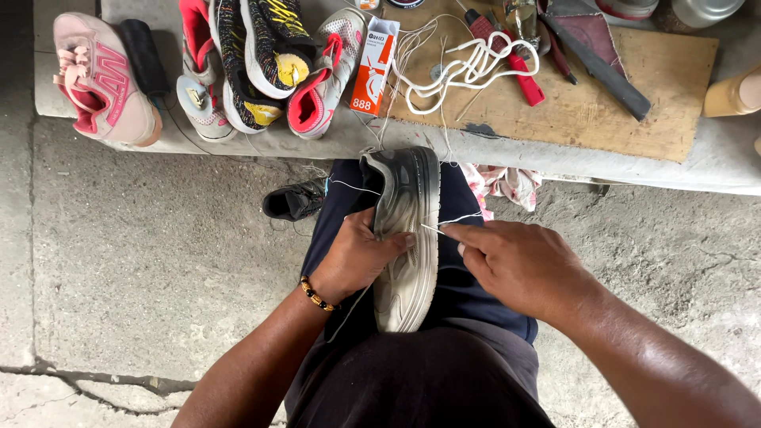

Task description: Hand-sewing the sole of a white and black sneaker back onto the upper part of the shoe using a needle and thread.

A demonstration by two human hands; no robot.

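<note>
Shoe (408, 238) gripped sole-up by L hand (357, 257), thread (456, 218) pinched by R hand (519, 265) fingers (464, 234); sole stitching partly done, remainder hidden.

Bare forearms; beaded bracelet (317, 296) of black and amber; dark navy trousers (468, 293).

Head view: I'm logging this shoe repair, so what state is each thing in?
Grey worn sneaker: sole up on the lap, gripped by left hand.
Right hand: fingers pinched on thin white thread, taut at the sole's edge.
White shoelace: loose, coiled on wooden board.
Pink sneaker: lying on its side.
</note>
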